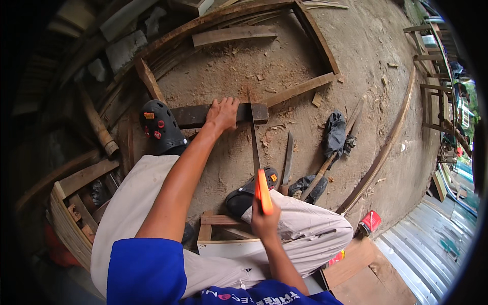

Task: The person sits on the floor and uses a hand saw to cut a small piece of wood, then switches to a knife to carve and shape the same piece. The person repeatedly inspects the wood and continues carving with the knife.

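Right hand [265,219]: fingers wrapped tight around the orange handle of a handsaw [256,152], nearest the body, above the right knee.
Saw blade: runs forward from those fingers, its far end meeting the dark wooden plank [201,115] near the plank's right end.
Right foot: a dark clog [249,190] just left of the saw handle, flat on the dirt floor [305,46].
Left hand [222,113]: fingers spread and pressed flat on the plank, just left of the blade.
Left foot: a black clog [160,127] stands against the plank, left of the pressing fingers.
Step in hand: sawing across the plank, judging by the posture.
Next move calls for: steady downward pressure from the left fingers and straight strokes, blade kept clear of them.
Beyond: loose timber offcuts [234,34] lie past the plank.
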